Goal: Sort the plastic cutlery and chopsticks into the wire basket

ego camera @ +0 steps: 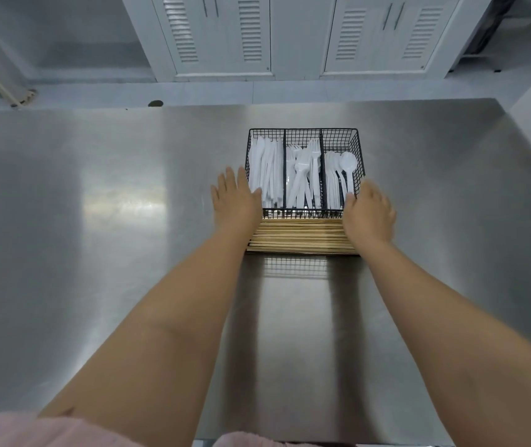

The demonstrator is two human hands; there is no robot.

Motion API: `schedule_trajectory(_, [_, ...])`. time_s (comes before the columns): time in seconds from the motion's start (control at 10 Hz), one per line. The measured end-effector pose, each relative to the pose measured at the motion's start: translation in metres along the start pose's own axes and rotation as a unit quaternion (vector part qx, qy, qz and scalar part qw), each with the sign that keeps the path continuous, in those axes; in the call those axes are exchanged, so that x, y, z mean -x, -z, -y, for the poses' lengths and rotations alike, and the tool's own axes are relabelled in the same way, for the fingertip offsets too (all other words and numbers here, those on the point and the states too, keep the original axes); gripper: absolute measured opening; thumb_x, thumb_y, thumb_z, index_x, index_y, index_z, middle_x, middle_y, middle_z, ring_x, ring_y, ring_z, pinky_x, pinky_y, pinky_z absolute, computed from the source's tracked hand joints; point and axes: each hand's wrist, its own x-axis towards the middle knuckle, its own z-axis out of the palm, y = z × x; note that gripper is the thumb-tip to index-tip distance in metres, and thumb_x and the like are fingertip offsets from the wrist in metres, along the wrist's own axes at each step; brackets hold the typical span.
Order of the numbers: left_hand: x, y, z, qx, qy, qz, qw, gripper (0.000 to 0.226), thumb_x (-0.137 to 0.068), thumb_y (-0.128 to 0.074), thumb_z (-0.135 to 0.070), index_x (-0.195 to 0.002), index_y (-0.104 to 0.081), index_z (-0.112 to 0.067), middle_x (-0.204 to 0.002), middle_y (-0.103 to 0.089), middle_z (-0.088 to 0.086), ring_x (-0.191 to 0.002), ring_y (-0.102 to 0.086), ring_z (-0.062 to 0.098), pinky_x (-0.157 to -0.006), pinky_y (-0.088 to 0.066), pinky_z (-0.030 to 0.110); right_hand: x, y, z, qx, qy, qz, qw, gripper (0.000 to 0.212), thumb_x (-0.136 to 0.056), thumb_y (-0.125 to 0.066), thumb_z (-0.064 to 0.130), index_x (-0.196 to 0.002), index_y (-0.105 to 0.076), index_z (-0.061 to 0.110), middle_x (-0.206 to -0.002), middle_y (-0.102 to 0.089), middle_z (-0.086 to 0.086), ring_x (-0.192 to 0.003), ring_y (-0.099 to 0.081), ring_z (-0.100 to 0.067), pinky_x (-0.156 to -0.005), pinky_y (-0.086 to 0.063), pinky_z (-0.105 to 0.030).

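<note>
On each side of the wire basket (304, 137) sits a hand. L hand (236, 201) & R hand (369, 209) lie flat, fingers apart, holding nothing. Chopsticks (301, 237) lie sideways between the wrists.

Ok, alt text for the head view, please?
Both hands rest against a black wire basket on a steel table: left hand, right hand. It holds white knives, forks, spoons; chopsticks lie crosswise in front.

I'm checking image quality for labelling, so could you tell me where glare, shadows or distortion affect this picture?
Head view: a bright glare patch on the steel table left of the left hand; both forearms cast dark shadow bands toward the camera; wide-angle bending tilts the cabinets; the wire basket stays sharp.
</note>
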Motion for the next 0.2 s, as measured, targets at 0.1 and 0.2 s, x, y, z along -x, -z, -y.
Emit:
schedule_trajectory(0.1, [0.004, 0.01, 0.003, -0.032, -0.083, 0.001, 0.996, 0.064, -0.105, -0.021, -0.043, -0.158, 0.0, -0.013, -0.164, 0.008, 0.01, -0.151, 0.01, 0.027, -0.122, 0.005, 0.044, 0.007, 0.006, 0.015, 0.015, 0.068, -0.009, 0.998, 0.054, -0.103, -0.032, 0.03, -0.152, -0.025, 0.009, -0.159, -0.027, -0.01, -0.146, -0.023, -0.027, -0.12, -0.015, -0.043])
schedule_trajectory(0.2, [0.004, 0.027, 0.003, -0.04, -0.121, -0.007, 0.992, 0.063, -0.105, -0.017, -0.044, -0.157, 0.001, -0.013, -0.164, 0.01, 0.009, -0.151, 0.013, 0.025, -0.122, 0.006, 0.044, 0.014, 0.016, 0.037, 0.035, 0.114, -0.005, 0.993, 0.054, -0.104, -0.028, 0.03, -0.155, -0.02, 0.012, -0.162, -0.016, -0.008, -0.15, -0.011, -0.025, -0.121, -0.009, -0.041])
